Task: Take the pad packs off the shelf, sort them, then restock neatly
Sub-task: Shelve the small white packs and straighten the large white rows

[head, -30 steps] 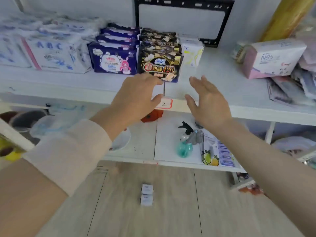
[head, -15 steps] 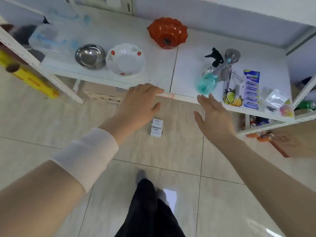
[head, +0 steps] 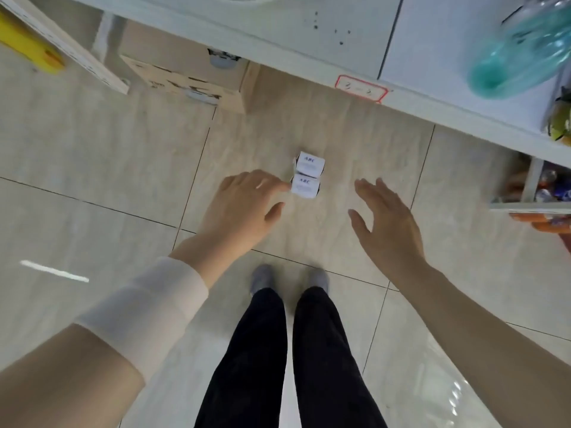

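A: White, small "ABC"-printed pad packs: far pack [head: 310,164] and near pack [head: 305,186], touching in a short row on the beige tiled floor [head: 108,156].

B: Hands?

A: Left hand [head: 244,208] spread, empty, fingertips at the near pack's left edge; contact unclear. Right hand [head: 384,220] open, empty, apart on the right.

B: Edges?

A: White shelf edge [head: 411,97] beyond the packs; brown cardboard box [head: 185,78] beneath it, left. Bare tile between.
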The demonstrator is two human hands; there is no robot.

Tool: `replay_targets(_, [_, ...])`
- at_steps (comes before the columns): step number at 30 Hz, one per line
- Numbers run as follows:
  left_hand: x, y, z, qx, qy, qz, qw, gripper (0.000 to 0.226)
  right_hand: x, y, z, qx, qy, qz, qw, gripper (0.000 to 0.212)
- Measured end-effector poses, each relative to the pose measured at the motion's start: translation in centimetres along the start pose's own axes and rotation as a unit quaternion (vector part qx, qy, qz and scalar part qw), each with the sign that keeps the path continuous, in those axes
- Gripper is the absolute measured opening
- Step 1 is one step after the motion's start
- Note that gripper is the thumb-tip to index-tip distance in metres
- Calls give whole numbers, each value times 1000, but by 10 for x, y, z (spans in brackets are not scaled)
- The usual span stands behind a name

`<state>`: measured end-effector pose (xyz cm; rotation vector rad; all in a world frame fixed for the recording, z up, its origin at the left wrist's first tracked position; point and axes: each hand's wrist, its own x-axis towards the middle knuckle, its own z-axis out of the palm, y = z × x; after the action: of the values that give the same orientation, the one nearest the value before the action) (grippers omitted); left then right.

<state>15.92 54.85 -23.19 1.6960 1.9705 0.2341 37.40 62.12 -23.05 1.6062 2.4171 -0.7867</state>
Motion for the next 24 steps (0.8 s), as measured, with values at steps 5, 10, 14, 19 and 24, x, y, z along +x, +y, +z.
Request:
replay_targets(5, [37, -46, 90, 13, -23, 12, 1000, 32, 60, 50, 86, -6, -28, -20, 999, 47])
replay_targets(10, [94, -91, 210, 30, -9, 51, 998, 40, 138, 116, 179, 9, -17, -47, 999, 45])
replay_targets(14, [148, -138, 301, 10, 5, 78, 997, 51, 204, 169, 257, 38, -8, -92, 995, 42])
replay_targets(19, [197, -188, 376, -6, 19, 143, 990, 59, 283, 208, 320, 67, 28, -183, 980, 42])
replay_targets(24, [221, -214, 410, -76, 70, 221, 970, 68, 321, 224, 346, 101, 66, -276, 954, 45])
